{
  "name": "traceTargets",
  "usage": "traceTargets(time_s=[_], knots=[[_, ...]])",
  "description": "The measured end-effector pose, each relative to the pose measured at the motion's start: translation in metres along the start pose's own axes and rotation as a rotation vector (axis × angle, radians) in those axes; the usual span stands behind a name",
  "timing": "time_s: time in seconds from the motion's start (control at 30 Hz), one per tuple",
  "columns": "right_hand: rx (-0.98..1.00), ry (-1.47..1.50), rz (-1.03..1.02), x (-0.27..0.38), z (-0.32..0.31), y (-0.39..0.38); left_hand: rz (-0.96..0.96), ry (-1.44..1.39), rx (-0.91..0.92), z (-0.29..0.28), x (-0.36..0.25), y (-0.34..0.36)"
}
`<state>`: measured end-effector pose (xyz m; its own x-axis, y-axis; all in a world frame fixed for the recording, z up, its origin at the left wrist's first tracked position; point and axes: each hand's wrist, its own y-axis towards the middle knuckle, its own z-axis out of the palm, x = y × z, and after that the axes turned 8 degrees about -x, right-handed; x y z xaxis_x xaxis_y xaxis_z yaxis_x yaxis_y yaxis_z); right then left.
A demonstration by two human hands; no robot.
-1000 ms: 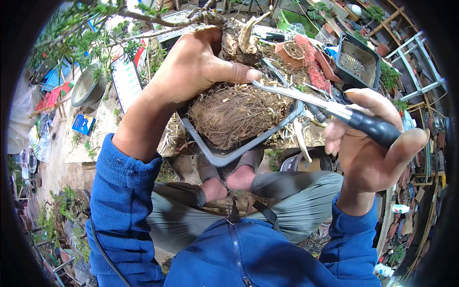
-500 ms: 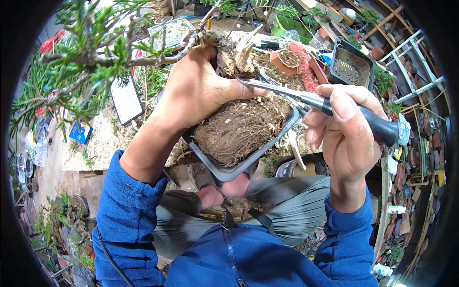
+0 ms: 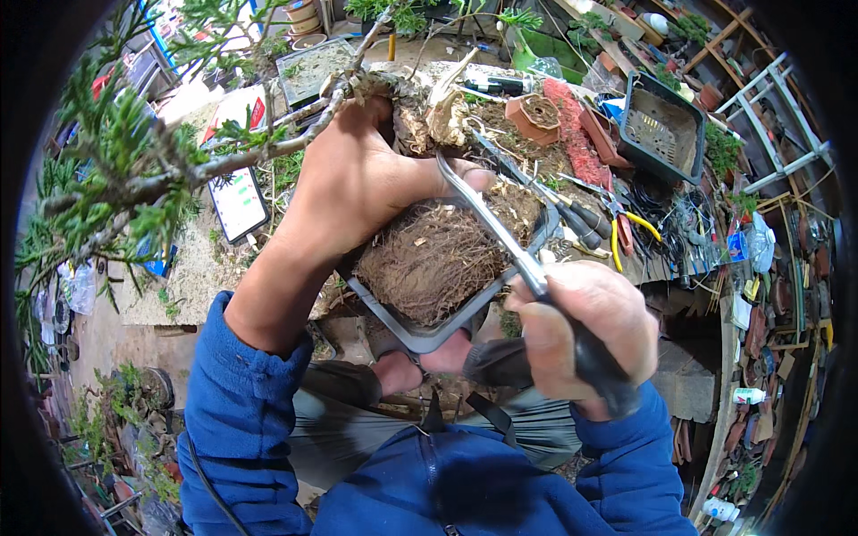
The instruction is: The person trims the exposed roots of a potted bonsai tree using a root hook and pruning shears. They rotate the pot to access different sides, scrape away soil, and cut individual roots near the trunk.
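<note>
Two hands are working on one small tree (image 3: 161, 170) whose root ball (image 3: 433, 263) is sitting in a shallow dark plastic pot (image 3: 420, 332), held over the person's lap between the hands. The left hand (image 3: 357, 183) is closed around the base of the trunk, just above the roots, with the thumb pressing over the far edge of the root mass; the needled branches are spreading away to the left and far side of that hand. The right hand (image 3: 585, 330) is wrapped tightly around the dark handle of a metal root tool (image 3: 500, 228), near and right of the pot. The tool's slim metal shaft is reaching from that fist across the right part of the root ball, its tip lying at the far edge of the roots, close to the left thumb. Beyond the pot, the tabletop (image 3: 572, 134) is carrying a small terracotta pot (image 3: 534, 114), a black mesh-bottomed tray (image 3: 661, 125) at the far right, and scattered hand tools (image 3: 581, 214) with wire. A phone (image 3: 237, 204) is lying to the left.
</note>
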<state>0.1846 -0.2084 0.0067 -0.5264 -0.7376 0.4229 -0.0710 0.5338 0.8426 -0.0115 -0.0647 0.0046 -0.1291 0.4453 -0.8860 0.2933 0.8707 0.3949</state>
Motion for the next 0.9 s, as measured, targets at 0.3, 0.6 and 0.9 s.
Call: traceTargets(time_s=[0.3, 0.6, 0.9], knots=[[-0.300, 0.613, 0.780, -0.012, -0.007, 0.025, 0.068, 0.075, -0.024, -0.002, 0.008, -0.001], [0.088, -0.076, 0.019, -0.010, 0.000, 0.004, -0.053, 0.062, -0.014, -0.002, 0.001, -0.001], [-0.125, -0.118, -0.277, -0.016, 0.029, -0.026, -0.045, 0.125, -0.015, -0.002, -0.005, 0.000]])
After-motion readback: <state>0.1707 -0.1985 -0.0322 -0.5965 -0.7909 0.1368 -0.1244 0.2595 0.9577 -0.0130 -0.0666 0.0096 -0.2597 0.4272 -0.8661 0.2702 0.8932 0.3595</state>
